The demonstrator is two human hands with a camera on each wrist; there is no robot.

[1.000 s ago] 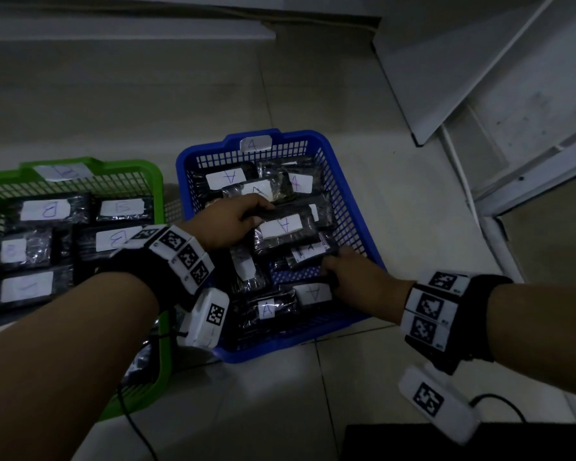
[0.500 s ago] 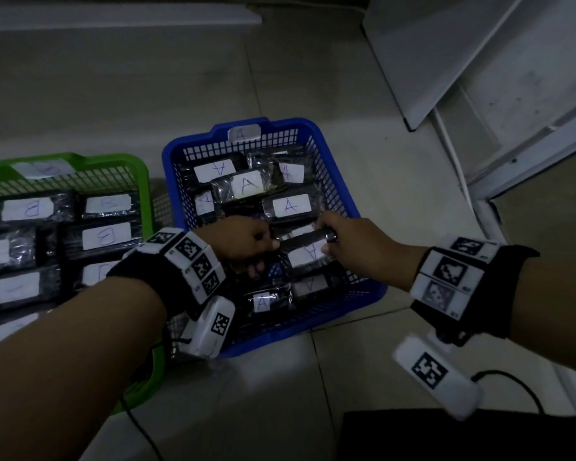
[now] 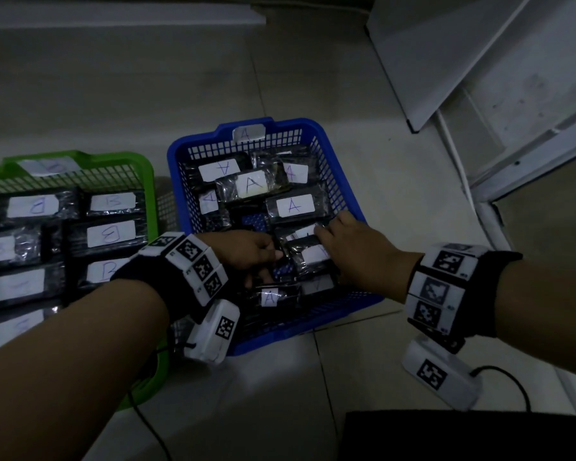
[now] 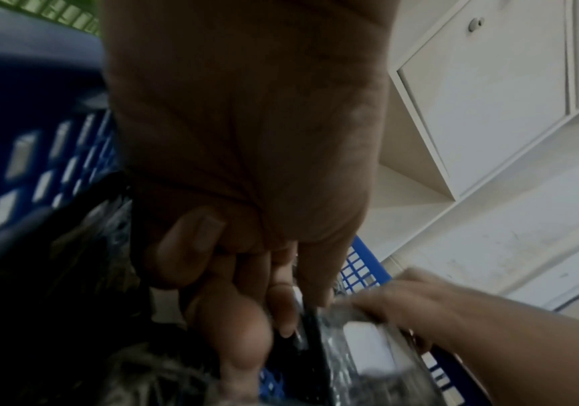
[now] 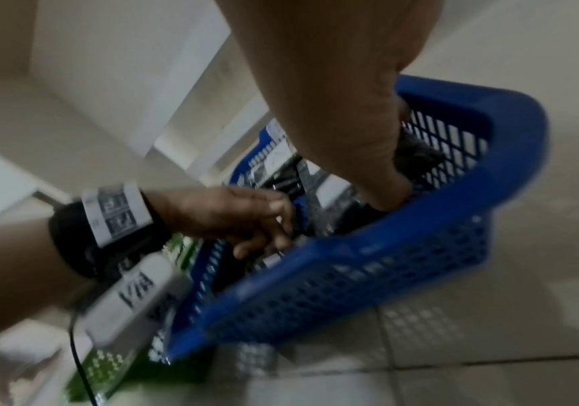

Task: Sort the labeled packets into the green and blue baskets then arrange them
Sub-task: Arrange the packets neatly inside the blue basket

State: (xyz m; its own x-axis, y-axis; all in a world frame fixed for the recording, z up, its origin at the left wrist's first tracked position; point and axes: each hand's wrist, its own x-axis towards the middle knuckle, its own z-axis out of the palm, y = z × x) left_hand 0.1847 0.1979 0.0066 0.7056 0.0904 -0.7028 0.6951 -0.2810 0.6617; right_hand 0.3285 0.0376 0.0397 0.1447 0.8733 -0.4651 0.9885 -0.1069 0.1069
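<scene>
The blue basket (image 3: 338, 168) stands on the floor and holds several black packets labelled A. One of them, a black packet with a white label (image 3: 308, 257), lies in the basket's near half between both hands. My left hand (image 3: 246, 249) grips its left end with curled fingers, as the left wrist view shows on the packet (image 4: 364, 349). My right hand (image 3: 350, 247) holds its right end; its fingertips are hidden. The green basket (image 3: 80, 161) at the left holds several packets labelled B in neat rows.
A white cabinet door (image 3: 446, 54) and a white frame (image 3: 529, 151) stand at the right on the tiled floor (image 3: 113, 94). A dark object (image 3: 463, 437) lies at the bottom right. Cables run from the wrist cameras.
Both hands drew toward the basket's near half and now hold one packet between them. A packet labelled A now lies uncovered in the middle right of the basket.
</scene>
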